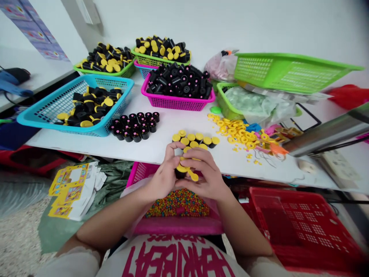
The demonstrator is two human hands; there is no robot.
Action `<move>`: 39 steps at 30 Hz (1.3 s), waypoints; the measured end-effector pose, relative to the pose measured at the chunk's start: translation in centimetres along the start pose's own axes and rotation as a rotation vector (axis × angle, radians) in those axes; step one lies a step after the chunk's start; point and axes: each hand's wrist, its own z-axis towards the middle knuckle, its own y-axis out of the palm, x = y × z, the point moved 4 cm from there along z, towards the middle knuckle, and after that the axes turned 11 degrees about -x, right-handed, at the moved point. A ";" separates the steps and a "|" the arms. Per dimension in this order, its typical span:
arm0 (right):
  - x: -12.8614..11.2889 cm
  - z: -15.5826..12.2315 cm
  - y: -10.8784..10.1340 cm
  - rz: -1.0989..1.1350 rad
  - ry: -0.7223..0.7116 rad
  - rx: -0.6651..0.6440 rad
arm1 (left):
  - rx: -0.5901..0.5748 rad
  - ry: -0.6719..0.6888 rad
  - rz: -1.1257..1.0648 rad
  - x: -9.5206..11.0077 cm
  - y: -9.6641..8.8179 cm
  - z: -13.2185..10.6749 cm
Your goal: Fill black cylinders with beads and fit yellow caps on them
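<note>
Left hand (165,176) and right hand (208,175) together, clamped on one cup (180,175), lid up, above one pink tub (175,227)! Its one yellow tab (194,177) stretches lower right; one blue basket (43,120), one magenta basket (175,103) grace the tabletop (173,121).

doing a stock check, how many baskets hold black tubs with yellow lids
3 in view: the blue basket at left, the green basket behind it, and a second green basket to that one's right. Others beneath it may be hidden.
</note>
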 end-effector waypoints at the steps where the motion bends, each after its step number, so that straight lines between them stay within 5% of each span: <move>1: 0.2 -0.1 0.2 0.012 -0.004 -0.037 | -0.002 -0.024 -0.071 -0.3 0.1 0.0; 4: 0.5 -0.5 0.7 0.039 0.018 -0.050 | -0.005 -0.085 -0.293 -0.6 0.6 -0.1; 8: -0.1 -0.8 0.8 0.102 0.025 0.117 | 0.047 -0.148 -0.523 -0.6 1.4 -0.1; 15: -1.2 -0.7 0.4 0.143 0.079 0.158 | -0.016 -0.175 -0.598 -0.3 2.4 -0.1; 18: -0.3 -0.4 0.0 0.405 0.104 0.035 | -0.102 -0.098 -0.407 0.2 1.8 -0.7; 22: 0.7 -0.5 0.0 0.766 0.118 0.051 | -0.331 0.092 0.176 1.8 0.9 -1.5; 25: 1.2 -0.7 1.3 1.094 0.290 0.050 | -0.366 0.268 0.717 3.5 0.4 -1.6; 29: 1.2 -1.3 3.1 1.496 0.621 -0.161 | -0.423 0.327 1.216 5.0 1.0 -1.5; 32: 1.1 -1.9 3.4 1.515 0.789 -0.268 | -0.476 0.345 1.370 5.7 2.0 -1.7; 35: 1.1 -1.8 3.2 1.431 0.772 -0.222 | -0.477 0.317 1.446 6.1 2.6 -2.0; 39: 2.2 -0.6 1.2 1.146 0.607 -0.131 | -0.228 0.307 1.497 6.5 1.6 -1.8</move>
